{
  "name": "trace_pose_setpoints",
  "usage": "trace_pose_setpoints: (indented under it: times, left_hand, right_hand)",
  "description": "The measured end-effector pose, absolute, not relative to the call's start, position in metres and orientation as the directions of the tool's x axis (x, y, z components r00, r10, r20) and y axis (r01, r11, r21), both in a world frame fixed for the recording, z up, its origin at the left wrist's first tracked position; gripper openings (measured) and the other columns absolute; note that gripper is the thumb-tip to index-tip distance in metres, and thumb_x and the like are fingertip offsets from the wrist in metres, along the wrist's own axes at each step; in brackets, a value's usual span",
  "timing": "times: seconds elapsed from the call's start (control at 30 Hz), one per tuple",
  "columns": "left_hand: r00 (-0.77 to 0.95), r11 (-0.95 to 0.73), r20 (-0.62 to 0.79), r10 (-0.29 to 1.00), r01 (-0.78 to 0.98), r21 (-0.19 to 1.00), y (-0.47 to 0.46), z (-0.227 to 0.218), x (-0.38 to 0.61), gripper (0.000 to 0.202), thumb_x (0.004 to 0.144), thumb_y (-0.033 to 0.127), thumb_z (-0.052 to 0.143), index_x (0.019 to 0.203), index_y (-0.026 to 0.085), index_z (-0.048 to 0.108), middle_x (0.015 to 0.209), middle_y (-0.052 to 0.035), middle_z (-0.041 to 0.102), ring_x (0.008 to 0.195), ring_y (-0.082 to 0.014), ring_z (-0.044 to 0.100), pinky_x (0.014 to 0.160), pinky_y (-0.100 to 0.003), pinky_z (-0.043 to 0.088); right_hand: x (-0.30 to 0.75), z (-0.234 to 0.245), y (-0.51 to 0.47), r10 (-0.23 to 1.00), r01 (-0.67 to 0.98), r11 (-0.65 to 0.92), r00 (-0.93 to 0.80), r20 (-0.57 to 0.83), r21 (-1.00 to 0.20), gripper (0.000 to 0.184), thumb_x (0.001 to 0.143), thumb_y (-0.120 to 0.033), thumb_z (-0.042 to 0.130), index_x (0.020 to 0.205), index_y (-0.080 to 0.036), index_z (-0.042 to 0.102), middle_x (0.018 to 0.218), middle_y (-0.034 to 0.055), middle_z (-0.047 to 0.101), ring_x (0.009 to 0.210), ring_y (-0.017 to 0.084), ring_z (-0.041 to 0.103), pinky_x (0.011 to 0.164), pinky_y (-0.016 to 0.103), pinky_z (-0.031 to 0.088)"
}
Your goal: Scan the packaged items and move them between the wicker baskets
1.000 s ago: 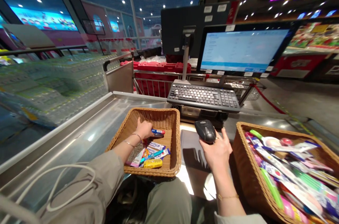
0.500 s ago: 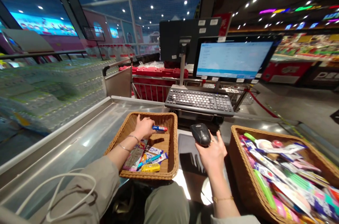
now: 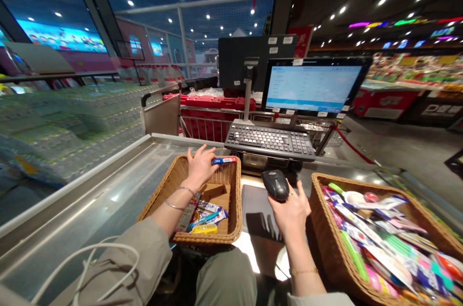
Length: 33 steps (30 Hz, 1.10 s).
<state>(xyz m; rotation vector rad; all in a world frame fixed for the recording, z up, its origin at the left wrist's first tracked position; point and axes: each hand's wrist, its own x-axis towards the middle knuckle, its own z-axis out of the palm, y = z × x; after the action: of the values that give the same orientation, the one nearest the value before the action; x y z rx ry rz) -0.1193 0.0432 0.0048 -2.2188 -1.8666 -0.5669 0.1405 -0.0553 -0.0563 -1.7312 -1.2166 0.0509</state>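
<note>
Above the far part of the left wicker basket (image 3: 238, 200), my left hand (image 3: 201, 166) holds a small blue-and-red stick-shaped packet (image 3: 224, 160) with a white label patch. Several small items lie in that basket, among them a yellow packet (image 3: 204, 229) and blue-and-white wrapped sticks (image 3: 209, 206); my left forearm hides part of them. To the right of the basket, my right hand (image 3: 291, 207) grips a black barcode scanner (image 3: 275, 184), its head pointing away from me over the counter.
A second wicker basket (image 3: 315, 229) at the right holds many colourful packaged items. Behind the hands stand a keyboard (image 3: 269, 139) and a lit monitor (image 3: 311, 86). A white cable (image 3: 119, 244) loops over my left sleeve above the metal counter (image 3: 119, 195).
My left hand has risen from inside the left basket, moving away from me with the blue-and-red packet. The right hand and scanner have hardly moved.
</note>
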Motion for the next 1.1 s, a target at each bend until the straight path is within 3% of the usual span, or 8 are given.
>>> trace_pose_setpoints:
  times: [0.27,0.47,0.73,1.1]
  left_hand:
    - [0.153,-0.24,0.464,0.872,0.962,0.134,0.036,0.005,-0.089,0.017,0.088,0.033,0.061,0.102,0.032,0.071,0.148,0.0031,0.053,0.147,-0.0313,0.026,0.117,-0.07,0.005]
    - [0.172,-0.264,0.477,0.862,0.955,0.134,0.032,0.001,-0.069,0.021,0.088,0.032,0.061,0.107,0.033,0.072,0.153,0.0037,0.046,0.15,-0.0346,0.018,0.115,-0.073,0.002]
    - [0.134,-0.314,0.615,0.777,0.93,0.193,0.028,-0.005,-0.05,0.021,0.082,0.027,0.07,0.1,0.037,0.074,0.146,0.0053,0.053,0.147,-0.0322,0.028,0.116,-0.072,0.006]
    - [0.135,-0.353,0.669,0.731,0.914,0.201,0.025,-0.011,-0.03,0.022,0.08,0.024,0.071,0.097,0.036,0.074,0.145,0.0041,0.054,0.147,-0.0334,0.029,0.115,-0.073,0.002]
  right_hand:
    - [0.142,-0.052,-0.059,0.732,0.702,-0.023,0.497,0.467,-0.711,0.054,0.064,-0.043,0.063,0.11,-0.015,0.07,0.139,0.0185,0.056,0.137,0.037,0.039,0.112,0.057,0.025]
    - [0.143,-0.051,-0.061,0.735,0.739,-0.02,0.468,0.491,-0.673,0.048,0.068,-0.043,0.064,0.107,-0.017,0.069,0.141,0.0185,0.053,0.139,0.037,0.037,0.112,0.059,0.023]
    - [0.143,-0.056,-0.06,0.731,0.81,-0.017,0.41,0.545,-0.586,0.046,0.076,-0.048,0.059,0.111,-0.019,0.068,0.137,0.0145,0.058,0.141,0.033,0.033,0.112,0.059,0.021]
    - [0.144,-0.057,-0.063,0.685,0.869,0.083,0.306,0.661,-0.488,0.041,0.08,-0.045,0.061,0.111,-0.02,0.067,0.132,0.0109,0.064,0.143,0.035,0.033,0.11,0.064,0.02]
